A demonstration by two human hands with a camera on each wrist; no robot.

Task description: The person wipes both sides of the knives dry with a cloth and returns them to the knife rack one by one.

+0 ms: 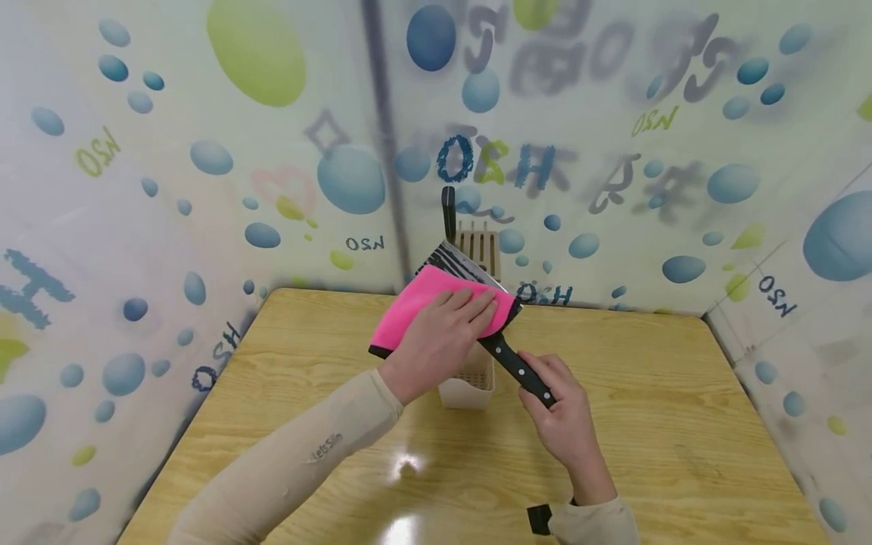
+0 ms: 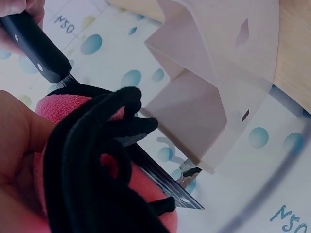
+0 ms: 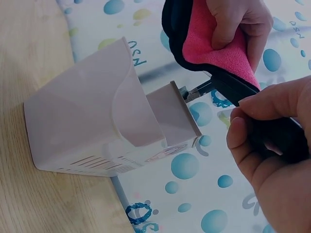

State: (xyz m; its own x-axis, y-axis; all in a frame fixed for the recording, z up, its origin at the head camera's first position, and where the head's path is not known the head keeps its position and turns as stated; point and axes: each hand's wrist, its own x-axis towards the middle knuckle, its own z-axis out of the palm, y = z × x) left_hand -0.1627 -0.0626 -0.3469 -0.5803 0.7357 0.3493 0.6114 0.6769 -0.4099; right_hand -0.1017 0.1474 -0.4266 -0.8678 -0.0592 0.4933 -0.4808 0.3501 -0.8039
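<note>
My left hand (image 1: 439, 333) holds a pink cloth (image 1: 402, 314) with black edging against the broad blade (image 1: 470, 265) of a kitchen knife. In the head view its fingers lie over the cloth; the right wrist view shows the thumb on the cloth's other face. Much of the blade is hidden under the cloth. My right hand (image 1: 562, 416) grips the knife's black riveted handle (image 1: 507, 358). The knife is raised above the table, tilted, with its handle toward the lower right. Below and behind it stands a pale knife holder (image 3: 82, 116).
Another black handle (image 1: 448, 212) sticks up beside the holder's slotted upper part (image 1: 477, 250). The wooden table (image 1: 647, 424) reaches back to walls covered with a bubble-print sheet (image 1: 586, 166). A small black object (image 1: 540, 520) is by the right cuff.
</note>
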